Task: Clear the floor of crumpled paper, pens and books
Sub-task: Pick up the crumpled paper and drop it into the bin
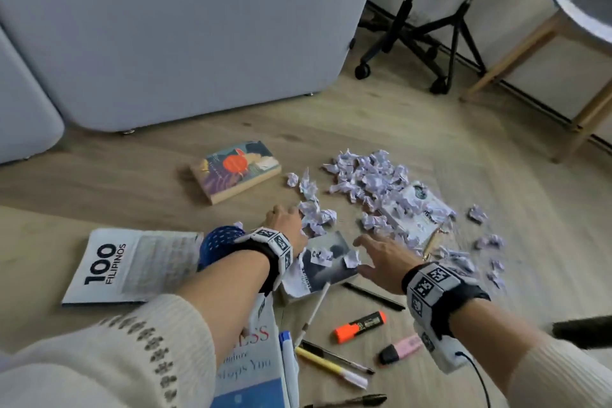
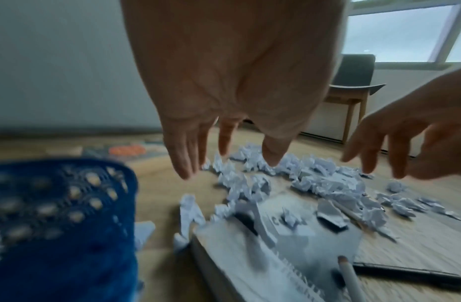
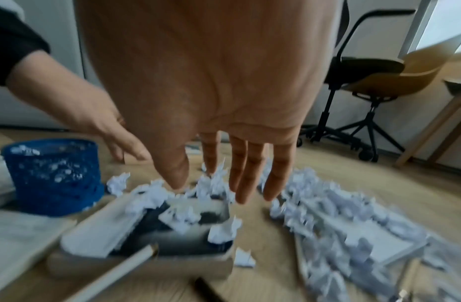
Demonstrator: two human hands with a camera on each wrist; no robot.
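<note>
Both hands over floor (image 1: 381, 116), palms down, holding nothing. Left hand (image 1: 285, 220): fingers straight, spread, tips at edge of crumpled paper (image 1: 367, 175) pile. Right hand (image 1: 381, 260): fingers extended, apart, just above dark book (image 1: 326, 267) w/ paper scraps on cover. Blue mesh bin (image 1: 217, 242) upright beside left wrist, paper inside. Other books: "100 Filipinos" (image 1: 129, 265) at left, orange-cover book (image 1: 236, 169) further off. Pens (image 1: 331, 364) and orange highlighter (image 1: 359, 326) scattered nr right forearm.
</note>
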